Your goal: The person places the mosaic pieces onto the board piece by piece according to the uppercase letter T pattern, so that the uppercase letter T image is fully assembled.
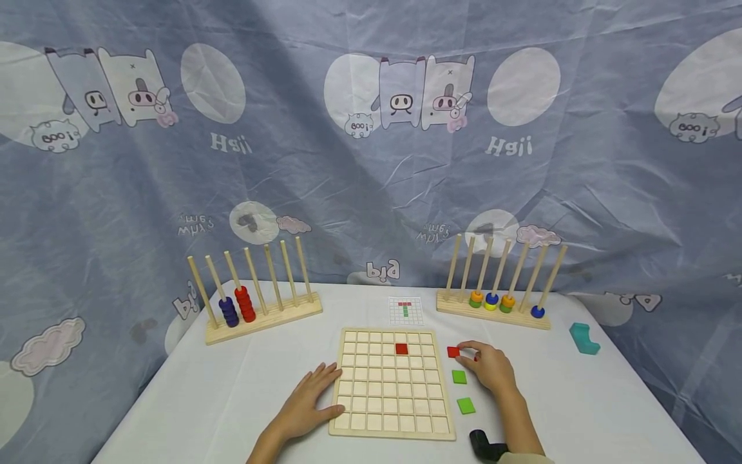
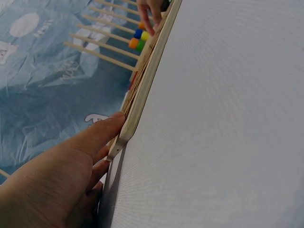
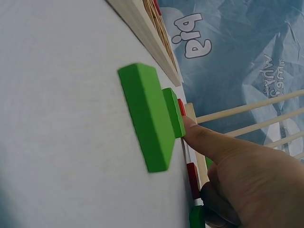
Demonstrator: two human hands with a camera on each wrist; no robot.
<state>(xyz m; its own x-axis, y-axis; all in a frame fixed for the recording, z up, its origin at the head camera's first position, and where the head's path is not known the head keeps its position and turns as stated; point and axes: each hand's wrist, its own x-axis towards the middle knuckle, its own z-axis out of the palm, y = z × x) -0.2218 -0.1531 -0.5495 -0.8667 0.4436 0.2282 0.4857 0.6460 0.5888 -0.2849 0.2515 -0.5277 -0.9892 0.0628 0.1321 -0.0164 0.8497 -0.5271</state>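
A square wooden grid board (image 1: pixel 388 439) lies flat, with one red tile (image 1: pixel 402 348) in a cell of its second row. My left hand (image 1: pixel 310 403) rests against the board's left edge, fingers spread; in the left wrist view the thumb touches the frame (image 2: pixel 137 111). Right of the board, my right hand (image 1: pixel 489 368) has thumb and forefinger at the near edges of another red tile (image 1: pixel 453 352), pinching it at table level. Two green tiles (image 1: pixel 459 377) (image 1: pixel 466 405) lie nearer. The right wrist view shows a further red tile (image 3: pixel 193 180), mostly under the hand.
A printed card (image 1: pixel 406 311) with a red and green T pattern lies behind the board. Peg racks with coloured beads stand at back left (image 1: pixel 263 319) and back right (image 1: pixel 493 312). A teal block (image 1: pixel 584 339) is far right; a black object (image 1: pixel 485 446) lies by the right forearm.
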